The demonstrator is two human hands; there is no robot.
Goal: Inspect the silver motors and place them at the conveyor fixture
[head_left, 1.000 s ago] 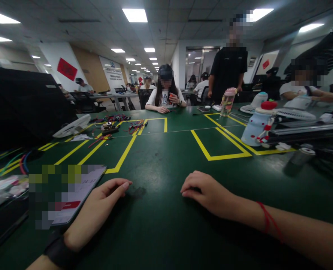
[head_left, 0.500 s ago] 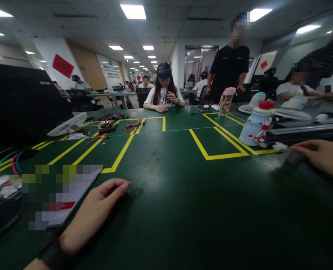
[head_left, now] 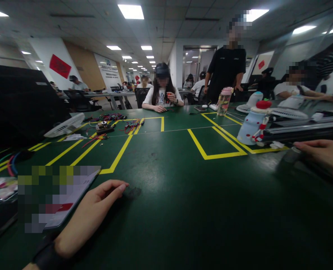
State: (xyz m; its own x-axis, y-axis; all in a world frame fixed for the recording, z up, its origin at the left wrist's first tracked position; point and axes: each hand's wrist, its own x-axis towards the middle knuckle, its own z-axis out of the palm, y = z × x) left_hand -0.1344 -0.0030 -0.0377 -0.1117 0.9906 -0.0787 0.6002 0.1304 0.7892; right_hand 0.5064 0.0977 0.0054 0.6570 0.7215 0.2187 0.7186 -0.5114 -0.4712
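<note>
My left hand [head_left: 103, 198] rests on the green table [head_left: 183, 202] with its thumb and fingers pressed together; anything between them is too small to make out. A tablet-like flat object [head_left: 79, 195], partly pixelated, lies just left of it. At the right edge my right hand [head_left: 320, 152] is closed in a pinch, and what its fingertips hold, if anything, I cannot make out. Near those fingertips are a crumpled white scrap [head_left: 277, 144] and a blue bottle [head_left: 249, 125] with a red top.
Bundles of wires [head_left: 132, 125] and a small white fan [head_left: 65, 125] lie at the back left. A clear pink-lidded bottle [head_left: 224, 102] stands at the back right beside yellow tape lines. A person [head_left: 162, 95] sits opposite; another [head_left: 226, 71] stands behind the table.
The whole view has shifted slightly, so most things appear a little further left. Both hands keep nearly the same pose, with the right hand a little further toward the right edge.
</note>
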